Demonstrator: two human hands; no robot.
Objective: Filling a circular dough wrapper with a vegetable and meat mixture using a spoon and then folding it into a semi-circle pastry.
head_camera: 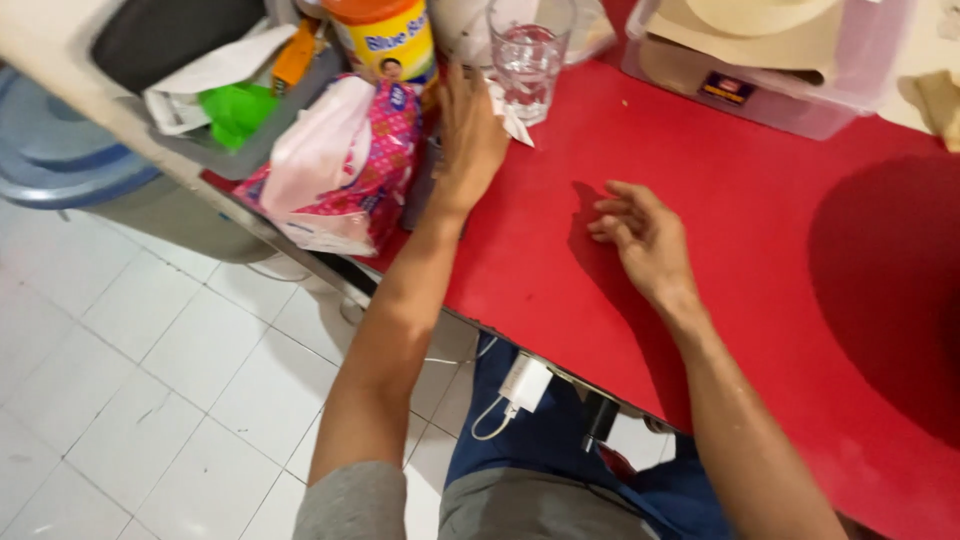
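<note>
Head view is showing the left hand (468, 135) lying flat, fingers pressed together, reaching beside a clear faceted drinking glass (527, 55) standing upright and empty on the red worktop (560, 250). Just left of the glass, a pink tissue pack (340, 165) is sitting. Right of it, the right hand (645, 235) is resting, fingers loosely curled, holding nothing.
</note>
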